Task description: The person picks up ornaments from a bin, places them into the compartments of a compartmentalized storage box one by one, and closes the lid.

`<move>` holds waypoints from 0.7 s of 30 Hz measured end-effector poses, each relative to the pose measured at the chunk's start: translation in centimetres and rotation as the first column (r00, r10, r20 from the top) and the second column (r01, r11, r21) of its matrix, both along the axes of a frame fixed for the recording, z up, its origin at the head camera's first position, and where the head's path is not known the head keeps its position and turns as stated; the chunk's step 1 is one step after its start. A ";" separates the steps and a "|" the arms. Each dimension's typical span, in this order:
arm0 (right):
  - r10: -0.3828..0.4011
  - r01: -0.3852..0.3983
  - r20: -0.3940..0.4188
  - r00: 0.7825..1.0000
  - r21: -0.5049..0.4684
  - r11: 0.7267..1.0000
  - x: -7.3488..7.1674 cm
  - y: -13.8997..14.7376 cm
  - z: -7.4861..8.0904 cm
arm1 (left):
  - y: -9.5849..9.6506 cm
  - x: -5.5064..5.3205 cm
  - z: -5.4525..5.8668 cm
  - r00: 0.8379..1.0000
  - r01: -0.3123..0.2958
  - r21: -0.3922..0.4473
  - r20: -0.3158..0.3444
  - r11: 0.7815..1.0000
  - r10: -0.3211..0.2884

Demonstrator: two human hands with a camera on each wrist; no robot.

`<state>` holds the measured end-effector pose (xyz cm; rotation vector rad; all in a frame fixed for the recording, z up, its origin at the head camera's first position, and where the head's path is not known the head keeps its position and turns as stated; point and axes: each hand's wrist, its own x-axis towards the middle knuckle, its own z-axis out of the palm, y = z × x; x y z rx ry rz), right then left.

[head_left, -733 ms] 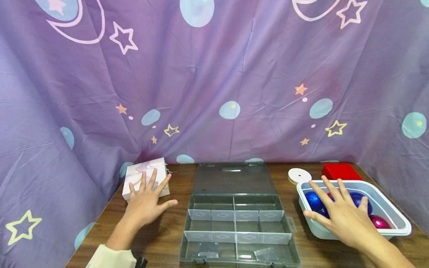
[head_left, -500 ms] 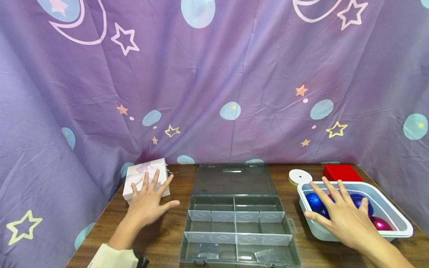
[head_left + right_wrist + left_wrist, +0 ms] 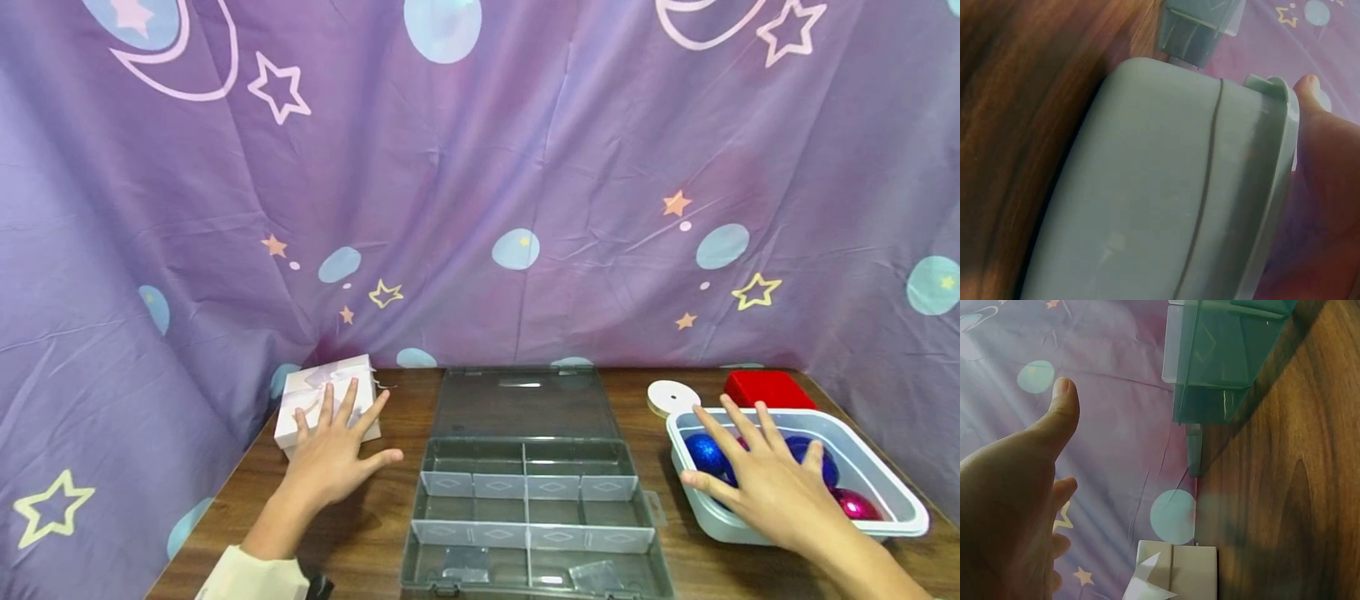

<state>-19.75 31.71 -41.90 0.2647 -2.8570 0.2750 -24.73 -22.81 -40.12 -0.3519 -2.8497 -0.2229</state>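
Observation:
My left hand (image 3: 330, 458) is held palm down with fingers spread, overlapping a white gift box (image 3: 296, 417) with a pale ribbon bow in the head view. In the left wrist view its thumb points up, and the table shows well to its right. My right hand (image 3: 772, 483), also spread, hovers over a pale blue plastic tub (image 3: 885, 467). Inside the tub lie glittery blue balls (image 3: 705, 454) and a shiny pink ball (image 3: 855, 504), partly hidden by the hand. Between the hands stands a grey see-through compartment box (image 3: 525, 508), its lid (image 3: 521, 404) folded back. Neither hand holds anything.
A white ribbon spool (image 3: 672, 397) and a red glittery block (image 3: 768, 390) sit behind the tub. Small clear plastic packets (image 3: 467, 563) lie in the compartment box's front row. A purple patterned curtain (image 3: 480, 167) closes off the back and sides of the wooden table (image 3: 375, 533).
The head view has shifted very slightly. Both hands stay spread in nearly the same places, and the objects have not been moved.

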 end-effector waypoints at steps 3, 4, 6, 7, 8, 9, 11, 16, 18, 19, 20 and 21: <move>0.004 -0.004 0.001 1.000 0.009 1.000 -0.2 0.1 0.1 | -0.1 -0.1 -0.1 1.000 -0.002 0.002 0.015 1.000 0.002; 0.004 -0.004 -0.001 1.000 0.011 1.000 -0.3 0.1 0.1 | -0.1 -0.1 -0.1 1.000 0.000 0.005 0.018 1.000 0.000; 0.005 -0.005 -0.002 1.000 0.015 1.000 -0.4 0.2 0.2 | -0.2 -0.2 -0.2 1.000 0.003 0.007 0.028 1.000 -0.003; 0.005 -0.005 -0.005 1.000 0.018 1.000 -0.5 0.2 0.2 | -0.2 -0.3 -0.2 0.999 0.002 0.008 0.032 1.000 -0.003; 0.006 -0.006 -0.004 1.000 0.018 1.000 -0.5 0.2 0.2 | -0.2 -0.3 -0.3 1.000 0.004 0.007 0.029 1.000 -0.004; 0.009 -0.009 -0.005 1.000 0.017 1.000 -0.6 0.2 0.3 | -0.2 -0.4 -0.3 1.000 0.005 0.007 0.028 1.000 -0.005; 0.016 -0.016 -0.004 1.000 0.010 1.000 -0.6 0.2 0.3 | -0.1 -0.3 -0.3 1.000 0.006 0.010 0.027 1.000 -0.007; 0.021 -0.021 0.006 1.000 -0.010 1.000 -0.6 0.2 0.4 | -0.1 -0.3 -0.2 0.999 0.007 0.019 0.039 1.000 -0.008; 0.023 -0.023 0.009 1.000 -0.016 1.000 -0.6 0.2 0.4 | -0.1 -0.3 -0.1 0.999 0.007 0.019 0.044 1.000 -0.008; 0.027 -0.027 0.010 1.000 -0.019 0.999 -0.6 0.2 0.5 | -0.1 -0.3 -0.1 0.999 0.007 0.017 0.046 1.000 -0.008; 0.030 -0.030 0.012 0.999 -0.025 0.999 -0.7 0.2 0.5 | -0.1 -0.3 -0.1 0.999 0.008 0.017 0.047 1.000 -0.009; 0.035 -0.035 0.013 0.999 -0.030 0.999 -0.7 0.2 0.5 | -0.1 -0.3 -0.1 0.999 0.010 0.015 0.046 1.000 -0.010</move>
